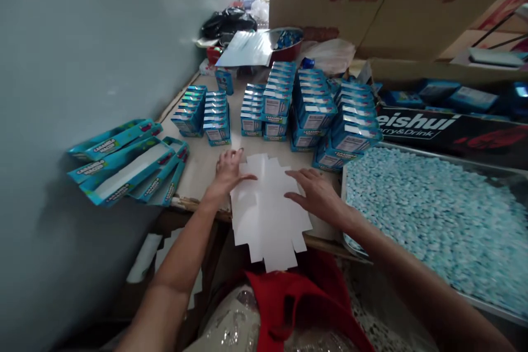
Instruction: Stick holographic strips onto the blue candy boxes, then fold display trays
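Note:
White flat card blanks (268,209) with notched edges lie at the front of the table, jutting past its near edge. My left hand (230,171) is at their upper left edge, fingers apart, thumb stretched over the card. On the right side, my right hand (311,190) has its fingers spread, with thumb and fingertips over the card's edge. Neither hand grips anything. Just beyond the hands stand rows of small blue boxes (276,104).
Larger flat blue cartons (124,162) lean at the left by the wall. A metal tray (345,198) of pale blue pieces is at the right. Behind it stands a black printed box (462,135). A red bowl (286,54) and black bags (226,23) sit at the back.

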Available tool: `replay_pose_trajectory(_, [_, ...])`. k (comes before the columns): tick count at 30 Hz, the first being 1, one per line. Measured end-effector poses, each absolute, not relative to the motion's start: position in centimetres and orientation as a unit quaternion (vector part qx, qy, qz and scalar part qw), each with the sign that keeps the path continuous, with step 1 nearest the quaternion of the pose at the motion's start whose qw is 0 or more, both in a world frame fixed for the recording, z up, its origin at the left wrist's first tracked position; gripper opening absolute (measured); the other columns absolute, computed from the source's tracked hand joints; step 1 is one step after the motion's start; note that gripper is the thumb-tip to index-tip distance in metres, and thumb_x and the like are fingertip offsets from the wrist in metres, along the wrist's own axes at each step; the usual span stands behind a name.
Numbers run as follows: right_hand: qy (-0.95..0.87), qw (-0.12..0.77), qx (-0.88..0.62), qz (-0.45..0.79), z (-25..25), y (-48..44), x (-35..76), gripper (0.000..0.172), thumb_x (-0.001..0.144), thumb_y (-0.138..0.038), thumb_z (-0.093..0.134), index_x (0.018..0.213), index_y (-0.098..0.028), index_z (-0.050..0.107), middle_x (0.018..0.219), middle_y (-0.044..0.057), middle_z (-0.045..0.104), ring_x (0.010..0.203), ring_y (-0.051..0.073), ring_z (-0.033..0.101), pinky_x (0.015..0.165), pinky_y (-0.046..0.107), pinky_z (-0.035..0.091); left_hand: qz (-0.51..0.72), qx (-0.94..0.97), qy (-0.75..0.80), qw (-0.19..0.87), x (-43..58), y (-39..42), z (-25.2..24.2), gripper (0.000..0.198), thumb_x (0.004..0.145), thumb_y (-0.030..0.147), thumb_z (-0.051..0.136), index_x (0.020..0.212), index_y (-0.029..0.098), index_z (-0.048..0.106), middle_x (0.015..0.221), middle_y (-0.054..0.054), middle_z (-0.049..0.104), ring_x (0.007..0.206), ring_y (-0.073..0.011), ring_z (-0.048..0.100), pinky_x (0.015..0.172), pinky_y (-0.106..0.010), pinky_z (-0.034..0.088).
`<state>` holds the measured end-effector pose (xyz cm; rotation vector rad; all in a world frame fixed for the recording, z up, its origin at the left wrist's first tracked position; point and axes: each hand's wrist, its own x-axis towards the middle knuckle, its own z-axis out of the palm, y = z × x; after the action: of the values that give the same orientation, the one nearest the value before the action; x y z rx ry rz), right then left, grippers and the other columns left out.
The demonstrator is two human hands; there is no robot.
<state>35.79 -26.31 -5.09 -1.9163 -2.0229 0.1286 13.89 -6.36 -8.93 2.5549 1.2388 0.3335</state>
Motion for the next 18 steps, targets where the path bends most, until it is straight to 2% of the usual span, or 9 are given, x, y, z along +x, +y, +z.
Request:
replay_pose_trajectory(2, [-0.675, 0.158, -0.715, 0.094, -7.0, -24.3, 36.4, 0.059, 0.091, -0.044, 0.068, 0.142, -0.019, 0.054, 0.127, 0.017, 0.065, 0.116, 0.033, 0.062, 0.093, 0.045, 0.051, 0.064, 0.903, 0.399, 0.146, 15.1, -5.4, -9.1, 0.091, 0.057, 0.054, 0.094, 0.136, 0.021, 0.061, 0.141, -0.017, 0.053, 0.133, -0.0399, 0.046, 0.109, -0.049, 0.04])
replay_pose_trajectory(4, [-0.648, 0.139, -0.737, 0.137, -8.2, -22.5, 37.5, 0.062, 0.091, -0.047, 0.068, 0.143, -0.018, 0.053, 0.13, 0.018, 0.062, 0.119, 0.034, 0.06, 0.094, 0.044, 0.05, 0.04, 0.915, 0.369, 0.157, 15.8, -4.8, -9.4, 0.085, 0.055, 0.05, 0.096, 0.129, 0.021, 0.065, 0.139, -0.016, 0.054, 0.133, -0.0385, 0.045, 0.109, -0.047, 0.04])
replay_pose_trajectory(7, [-0.629, 0.118, -0.746, 0.184, -8.9, -20.5, 38.4, 0.063, 0.088, -0.047, 0.072, 0.141, -0.017, 0.056, 0.132, 0.018, 0.059, 0.122, 0.033, 0.058, 0.097, 0.042, 0.048, 0.047, 0.914, 0.363, 0.174, 16.2, -4.2, -10.1, 0.086, 0.052, 0.048, 0.097, 0.126, 0.02, 0.064, 0.134, -0.015, 0.056, 0.129, -0.0371, 0.047, 0.109, -0.046, 0.041])
replay_pose_trajectory(11, [-0.615, 0.137, -0.747, 0.213, -9.3, -18.9, 38.3, 0.071, 0.08, -0.046, 0.081, 0.14, -0.018, 0.057, 0.129, 0.016, 0.059, 0.119, 0.031, 0.059, 0.099, 0.039, 0.047, 0.058, 0.9, 0.372, 0.221, 16.6, -2.6, -10.8, 0.087, 0.038, 0.048, 0.099, 0.113, 0.019, 0.066, 0.124, -0.013, 0.058, 0.12, -0.0364, 0.051, 0.103, -0.046, 0.046])
replay_pose_trajectory(14, [-0.607, 0.163, -0.744, 0.226, -9.3, -18.0, 38.3, 0.065, 0.079, -0.043, 0.082, 0.135, -0.019, 0.061, 0.126, 0.014, 0.061, 0.111, 0.028, 0.062, 0.096, 0.037, 0.048, 0.05, 0.888, 0.369, 0.27, 17.0, -1.3, -10.5, 0.067, 0.034, 0.041, 0.099, 0.09, 0.02, 0.067, 0.104, -0.009, 0.063, 0.105, -0.0326, 0.056, 0.091, -0.042, 0.05])
replay_pose_trajectory(18, [-0.597, 0.205, -0.734, 0.251, -9.1, -18.0, 38.8, 0.055, 0.078, -0.036, 0.082, 0.128, -0.018, 0.066, 0.119, 0.013, 0.065, 0.107, 0.028, 0.063, 0.094, 0.038, 0.049, 0.015, 0.806, 0.389, 0.447, 16.9, -0.8, -9.5, 0.041, 0.046, 0.032, 0.093, 0.073, 0.019, 0.065, 0.071, -0.002, 0.062, 0.069, -0.0188, 0.057, 0.063, -0.032, 0.045])
